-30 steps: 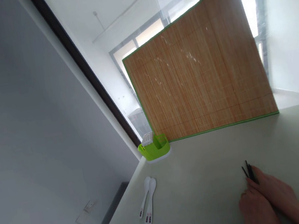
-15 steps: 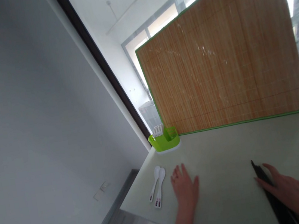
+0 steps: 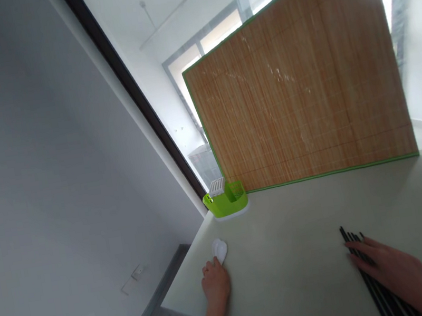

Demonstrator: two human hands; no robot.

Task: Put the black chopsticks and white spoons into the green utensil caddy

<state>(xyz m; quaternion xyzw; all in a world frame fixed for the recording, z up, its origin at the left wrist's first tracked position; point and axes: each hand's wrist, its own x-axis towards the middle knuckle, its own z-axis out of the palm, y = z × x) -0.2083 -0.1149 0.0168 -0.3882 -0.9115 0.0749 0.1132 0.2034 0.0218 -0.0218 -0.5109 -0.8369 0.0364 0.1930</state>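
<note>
Spanning a pale desk (image 3: 291,257), a person is laying the right hand (image 3: 398,267) over thin black sticks (image 3: 364,275), seemingly keeping the bundle together; its fingers are stretching loosely across, slightly parted. The left hand (image 3: 215,281) is covering the handles of white spoons (image 3: 219,249), fingers bending near the bowls. Whether either hand is gripping firmly, one cannot tell.
</note>
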